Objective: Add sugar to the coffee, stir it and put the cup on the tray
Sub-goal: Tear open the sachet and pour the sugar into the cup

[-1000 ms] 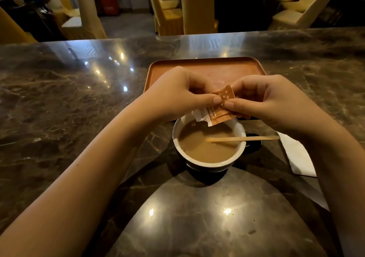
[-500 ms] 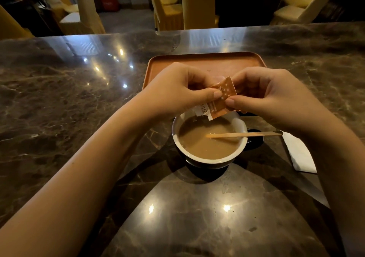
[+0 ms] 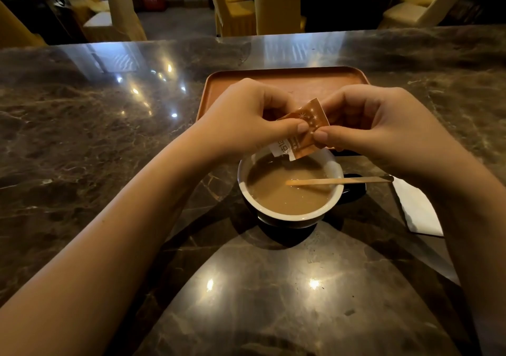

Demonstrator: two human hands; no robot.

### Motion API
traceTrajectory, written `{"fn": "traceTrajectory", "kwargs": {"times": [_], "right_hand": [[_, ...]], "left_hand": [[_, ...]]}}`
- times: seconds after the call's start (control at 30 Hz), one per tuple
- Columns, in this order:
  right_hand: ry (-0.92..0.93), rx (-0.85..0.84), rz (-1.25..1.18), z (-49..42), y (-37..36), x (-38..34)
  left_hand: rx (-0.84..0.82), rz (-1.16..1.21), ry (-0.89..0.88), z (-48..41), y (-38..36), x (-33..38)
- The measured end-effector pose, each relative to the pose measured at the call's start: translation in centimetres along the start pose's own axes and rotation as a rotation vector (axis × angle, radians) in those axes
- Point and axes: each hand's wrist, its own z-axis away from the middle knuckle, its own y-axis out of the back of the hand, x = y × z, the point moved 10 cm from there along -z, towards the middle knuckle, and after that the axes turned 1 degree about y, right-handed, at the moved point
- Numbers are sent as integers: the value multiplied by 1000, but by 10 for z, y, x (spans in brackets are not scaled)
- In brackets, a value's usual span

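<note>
A dark cup with a white inside (image 3: 290,216) holds milky coffee and stands on the marble table. A wooden stir stick (image 3: 339,181) lies across its rim, one end in the coffee. Just above the cup's far rim, my left hand (image 3: 246,117) and my right hand (image 3: 375,123) both pinch an orange sugar packet (image 3: 304,131) between thumb and fingers. The packet tilts with its white end down toward the coffee. An orange-brown tray (image 3: 219,82) lies beyond the cup, partly hidden by my hands.
A white paper napkin (image 3: 416,208) lies on the table right of the cup. The glossy marble table (image 3: 95,136) stretches wide to the left and right. Yellow chairs (image 3: 273,2) and dark tables stand past its far edge.
Both hands and the packet have stayed over the cup, with the packet twisted slightly between the fingers. The camera has tilted a little. The cup and stick have not moved.
</note>
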Motion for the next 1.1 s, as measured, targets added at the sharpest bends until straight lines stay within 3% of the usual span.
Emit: {"fn": "traceTrajectory", "kwargs": {"times": [0.7, 1.1], "right_hand": [[1, 125, 146, 3, 12, 4], [-6, 42, 54, 3, 4, 5]], "left_hand": [[-4, 135, 26, 2, 2, -4], [29, 87, -2, 1, 1, -2]]}}
